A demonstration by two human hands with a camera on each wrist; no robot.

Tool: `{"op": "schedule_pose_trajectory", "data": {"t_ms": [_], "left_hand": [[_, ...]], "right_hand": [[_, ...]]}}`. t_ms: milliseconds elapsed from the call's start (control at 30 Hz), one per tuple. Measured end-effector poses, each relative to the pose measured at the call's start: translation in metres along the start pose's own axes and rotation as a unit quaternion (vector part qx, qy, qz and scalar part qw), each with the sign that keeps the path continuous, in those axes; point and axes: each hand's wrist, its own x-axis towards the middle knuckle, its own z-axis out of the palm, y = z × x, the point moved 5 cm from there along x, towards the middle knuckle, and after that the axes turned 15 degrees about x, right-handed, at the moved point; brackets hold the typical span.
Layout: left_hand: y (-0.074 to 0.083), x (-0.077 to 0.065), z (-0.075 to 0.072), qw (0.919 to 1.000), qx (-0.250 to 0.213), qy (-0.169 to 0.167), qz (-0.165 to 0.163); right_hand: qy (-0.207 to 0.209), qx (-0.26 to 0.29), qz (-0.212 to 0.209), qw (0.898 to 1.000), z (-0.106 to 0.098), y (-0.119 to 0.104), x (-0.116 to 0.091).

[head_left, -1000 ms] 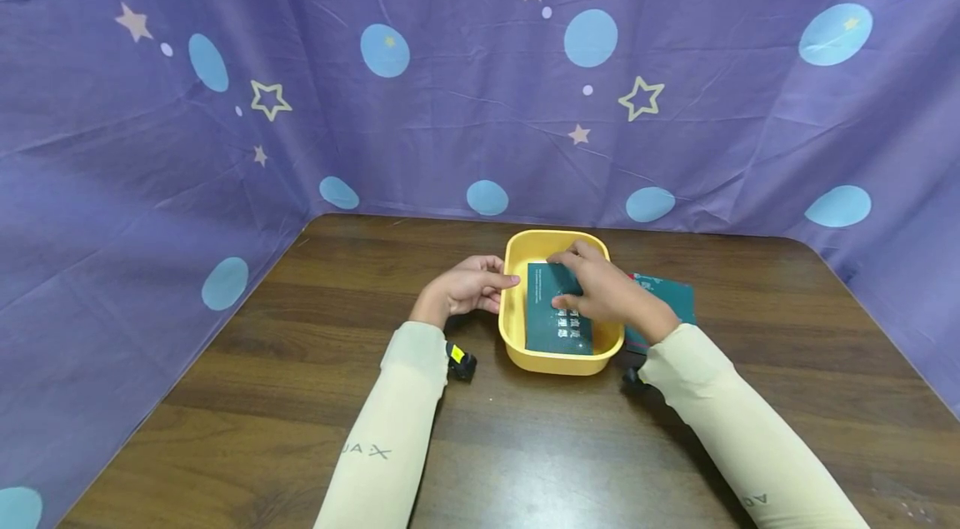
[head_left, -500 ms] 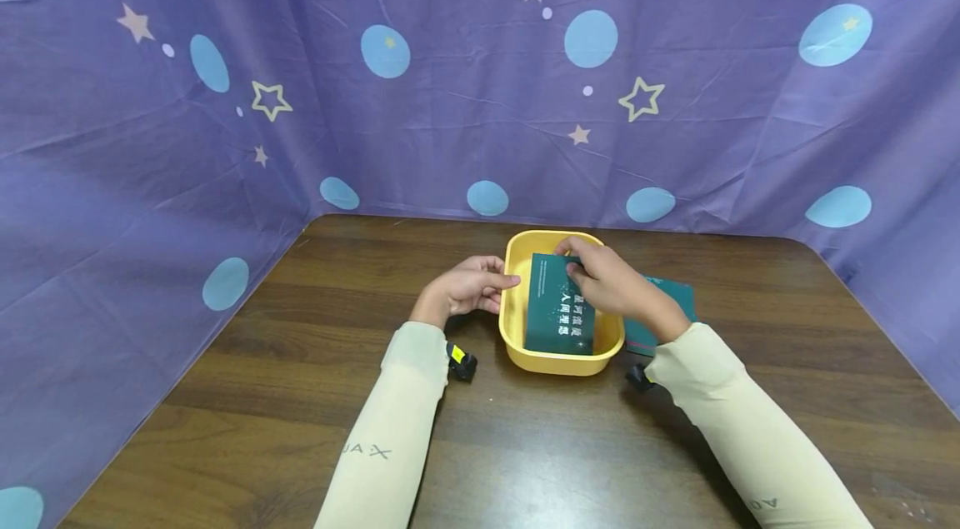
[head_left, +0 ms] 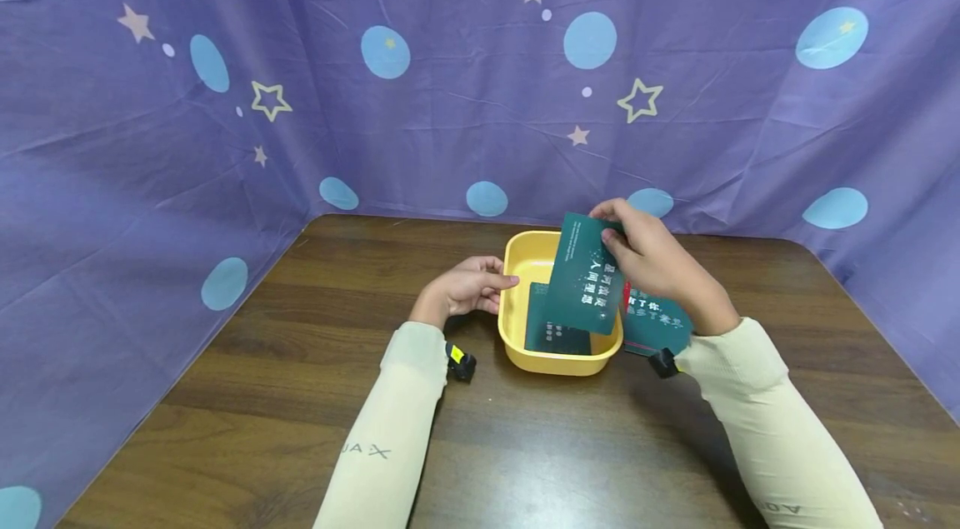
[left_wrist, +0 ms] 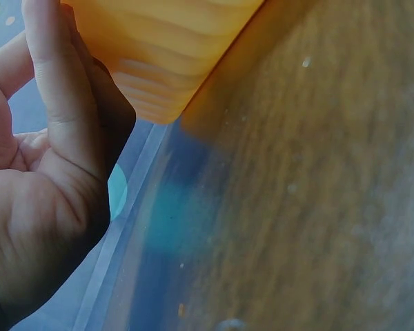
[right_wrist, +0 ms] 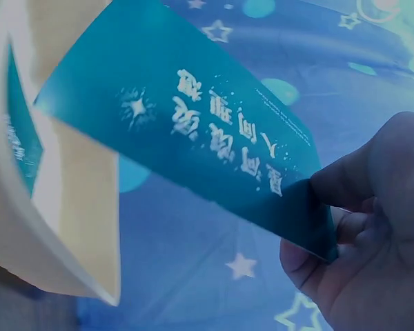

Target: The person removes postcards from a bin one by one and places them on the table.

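Note:
My right hand [head_left: 648, 250] pinches a dark green card [head_left: 581, 283] with white Chinese characters between thumb and fingers. The card is tilted, raised above the right part of a yellow plastic basin [head_left: 558, 364]. In the right wrist view the pinched card [right_wrist: 172, 103] slants up past the basin wall [right_wrist: 90, 207]. Another green card [head_left: 536, 329] lies inside the basin, partly hidden behind the raised one. My left hand [head_left: 468, 286] holds the basin's left side, thumb over the rim and fingers outside. The left wrist view shows that hand [left_wrist: 62, 152] beside the basin's outer wall [left_wrist: 165, 55].
Green cards [head_left: 660, 327] with white writing and a red part lie on the brown wooden table [head_left: 360, 329], right of the basin and under my right forearm. A purple curtain [head_left: 450, 96] with stars and blue spots hangs behind the table.
My right hand has taken hold of the top card in the basin and lifted it up and to the right, uncovering another card below. The left hand has stayed at the basin.

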Motion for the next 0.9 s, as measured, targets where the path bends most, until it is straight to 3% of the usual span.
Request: {"op": "schedule_pose_trajectory", "data": {"t_ms": [267, 533, 900], "left_hand": [[-0.001, 0.0, -0.001, 1.0, -0.002, 0.0, -0.002], [0.0, -0.001, 0.0, 1.0, 0.001, -0.001, -0.002], [0.0, 0.0, 0.001, 1.0, 0.004, -0.002, -0.002]], "right_hand": [[0.047, -0.031, 0.003, 0.998, -0.029, -0.01, -0.008], [0.081, -0.032, 0.038, 0.995, -0.059, -0.01, -0.018], [0.083, -0.024, 0.119, 0.989, -0.087, 0.027, -0.032]]}}
